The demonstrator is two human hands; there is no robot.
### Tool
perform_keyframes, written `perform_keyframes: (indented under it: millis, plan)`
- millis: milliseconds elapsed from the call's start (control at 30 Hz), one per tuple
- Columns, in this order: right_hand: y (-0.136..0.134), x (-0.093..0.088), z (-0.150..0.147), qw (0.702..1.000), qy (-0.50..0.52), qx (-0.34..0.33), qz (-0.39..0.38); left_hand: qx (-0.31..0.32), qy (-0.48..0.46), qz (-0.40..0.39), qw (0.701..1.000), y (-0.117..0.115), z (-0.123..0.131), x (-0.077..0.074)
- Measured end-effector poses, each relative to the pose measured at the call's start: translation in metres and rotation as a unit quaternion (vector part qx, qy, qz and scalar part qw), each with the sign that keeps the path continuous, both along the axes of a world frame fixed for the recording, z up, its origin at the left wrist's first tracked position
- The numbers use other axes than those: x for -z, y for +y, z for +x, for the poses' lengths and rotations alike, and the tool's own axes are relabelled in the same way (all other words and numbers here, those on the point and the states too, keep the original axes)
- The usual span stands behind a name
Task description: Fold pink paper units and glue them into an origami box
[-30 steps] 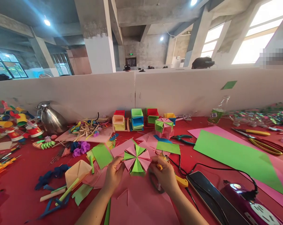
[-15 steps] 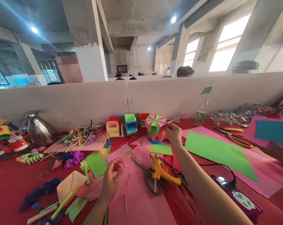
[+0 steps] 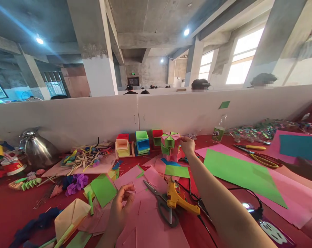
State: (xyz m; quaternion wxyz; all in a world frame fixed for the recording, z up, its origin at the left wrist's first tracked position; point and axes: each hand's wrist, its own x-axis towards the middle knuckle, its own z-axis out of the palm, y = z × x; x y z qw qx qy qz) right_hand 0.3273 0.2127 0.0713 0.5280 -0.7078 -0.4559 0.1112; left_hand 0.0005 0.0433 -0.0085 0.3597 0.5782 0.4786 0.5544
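Observation:
My right hand (image 3: 188, 145) reaches forward with its fingers pinched at the right edge of a pink and green folded paper piece (image 3: 170, 146) near the white partition. My left hand (image 3: 123, 203) hovers above pink paper at the lower middle, its fingers loosely curled and thumb apart, with nothing visible in it. Between my forearms lie black-handled scissors (image 3: 162, 203) and a yellow glue gun (image 3: 180, 199). Left of the pink and green piece stand coloured folded paper boxes (image 3: 142, 143).
A steel jug (image 3: 38, 146), a heap of paper strips (image 3: 86, 158) and purple paper flowers (image 3: 77, 183) are at left. Green sheet (image 3: 241, 172), pliers (image 3: 261, 159), a bottle (image 3: 218, 131) and a power strip (image 3: 273, 232) lie right. Another person's hand (image 3: 300, 170) shows at the right edge.
The pink and green top piece now sits lower, on the stack by the partition, with my right hand still at its edge. The view has tilted slightly upward.

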Motion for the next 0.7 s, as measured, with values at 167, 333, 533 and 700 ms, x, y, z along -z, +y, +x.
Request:
perform_keyframes:
  millis: [167, 333, 533, 700]
  plan:
    - [0.004, 0.004, 0.005, 1.000, 0.005, 0.003, 0.015, -0.002, 0.003, -0.002, 1.000, 0.002, -0.002, 0.003]
    - [-0.009, 0.029, 0.006, 0.999, 0.008, 0.036, 0.027, 0.033, 0.036, -0.018, 0.999, 0.002, -0.005, 0.004]
    - [-0.014, 0.050, -0.006, 0.999, -0.009, 0.011, -0.034, 0.044, 0.044, -0.028, 0.998, 0.003, -0.008, 0.007]
    - [-0.013, 0.042, -0.001, 0.997, -0.037, 0.011, -0.066, 0.042, 0.046, -0.024, 0.998, 0.002, -0.009, 0.004]
